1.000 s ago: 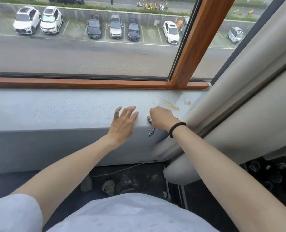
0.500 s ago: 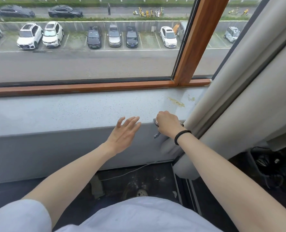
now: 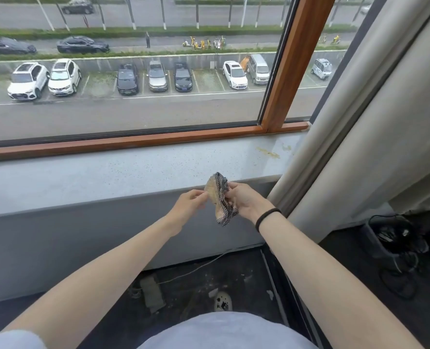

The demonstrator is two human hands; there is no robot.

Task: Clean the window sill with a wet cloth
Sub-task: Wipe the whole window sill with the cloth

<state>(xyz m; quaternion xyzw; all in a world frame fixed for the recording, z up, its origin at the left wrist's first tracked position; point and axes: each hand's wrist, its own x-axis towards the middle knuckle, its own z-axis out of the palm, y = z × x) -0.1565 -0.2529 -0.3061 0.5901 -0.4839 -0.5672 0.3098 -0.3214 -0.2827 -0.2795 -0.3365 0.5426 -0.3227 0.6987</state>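
Two hands are in view, and both hold one cloth (image 3: pixel 219 197). The right hand (image 3: pixel 246 201) grips the cloth's right side with curled fingers; the left hand (image 3: pixel 190 204) pinches its left edge between thumb and fingertips. The cloth is bunched, tan on its face with a dark checked border, and is held clear of the surface at the near edge of the window sill (image 3: pixel 108 172), toward the sill's right end. One black wristband (image 3: pixel 268 217) sits on the right wrist. The sill is pale grey and speckled; two yellowish stains (image 3: pixel 268 152) lie at its far right, close to the curtain (image 3: pixel 360 122). One wooden window frame (image 3: pixel 292 71) borders the sill's far side. One container is visible: a black bin (image 3: pixel 390 238) on the floor at right, with a dark liner; its contents cannot be made out. One thin cable (image 3: pixel 196 268) runs across the floor below the sill.
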